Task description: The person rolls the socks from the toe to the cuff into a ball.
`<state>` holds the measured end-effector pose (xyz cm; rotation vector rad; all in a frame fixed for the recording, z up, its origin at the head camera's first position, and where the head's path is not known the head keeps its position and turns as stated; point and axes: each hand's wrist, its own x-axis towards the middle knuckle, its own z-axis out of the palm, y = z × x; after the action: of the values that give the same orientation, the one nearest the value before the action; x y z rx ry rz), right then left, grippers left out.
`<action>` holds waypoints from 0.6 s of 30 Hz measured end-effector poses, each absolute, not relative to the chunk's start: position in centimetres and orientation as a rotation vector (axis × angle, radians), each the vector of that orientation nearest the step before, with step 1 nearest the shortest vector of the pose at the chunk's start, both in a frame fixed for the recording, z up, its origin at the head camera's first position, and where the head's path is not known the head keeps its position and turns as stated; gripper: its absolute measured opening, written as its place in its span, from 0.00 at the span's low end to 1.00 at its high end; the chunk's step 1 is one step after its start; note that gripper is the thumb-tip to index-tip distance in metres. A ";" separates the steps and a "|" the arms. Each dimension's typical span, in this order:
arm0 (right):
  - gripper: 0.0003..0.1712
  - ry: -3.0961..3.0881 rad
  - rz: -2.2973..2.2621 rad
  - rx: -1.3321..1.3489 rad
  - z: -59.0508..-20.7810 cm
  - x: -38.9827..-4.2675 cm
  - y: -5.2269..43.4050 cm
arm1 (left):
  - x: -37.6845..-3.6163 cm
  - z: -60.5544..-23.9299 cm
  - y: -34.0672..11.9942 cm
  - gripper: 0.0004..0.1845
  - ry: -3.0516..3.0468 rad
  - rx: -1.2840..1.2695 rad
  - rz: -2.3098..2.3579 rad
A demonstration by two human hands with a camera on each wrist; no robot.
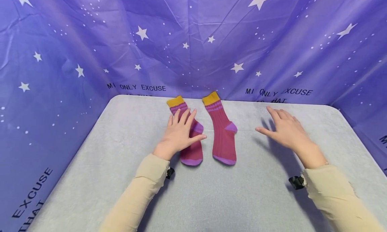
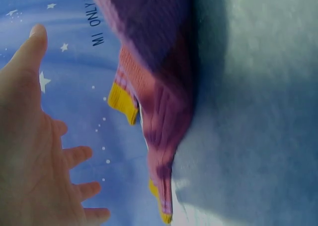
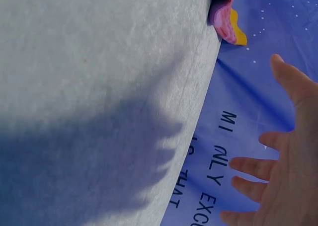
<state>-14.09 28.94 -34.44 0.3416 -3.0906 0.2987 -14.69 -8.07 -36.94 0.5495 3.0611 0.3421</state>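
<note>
Two dark pink socks lie side by side on a grey table, each with a yellow cuff and a purple heel and toe. My left hand (image 1: 179,133), fingers spread, hovers over the left sock (image 1: 192,153) and hides part of its leg. In the left wrist view that hand (image 2: 35,136) is empty, and the sock (image 2: 169,107) stretches away beside it. The right sock (image 1: 222,134) lies flat, cuff toward the back edge. Off to its right, my right hand (image 1: 285,129) is held above the table with fingers extended, holding nothing; its shadow falls below.
The light grey table (image 1: 193,198) has rounded back corners. A purple-blue curtain (image 1: 193,57) with white stars and black lettering hangs behind it and along both sides. Small black devices sit at the left wrist (image 1: 170,173) and right wrist (image 1: 296,182).
</note>
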 end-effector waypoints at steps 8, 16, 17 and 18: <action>0.58 -3.117 0.293 0.379 -34.8 -14.4 28.1 | -14.5 -37.2 -7.3 0.55 3.053 0.567 0.306; 0.56 -3.146 0.290 0.388 -34.9 -14.7 27.1 | -14.3 -37.3 -6.6 0.55 3.047 0.566 0.271; 0.56 -3.146 0.291 0.392 -34.9 -14.7 27.0 | -14.2 -37.3 -6.6 0.55 3.046 0.563 0.277; 0.56 -3.145 0.293 0.394 -34.9 -14.8 26.9 | -14.2 -37.3 -6.5 0.55 3.044 0.555 0.284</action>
<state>-14.79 26.87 -34.88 0.3944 -3.1455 0.2927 -14.20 -6.47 -37.28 0.5552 3.0439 0.2844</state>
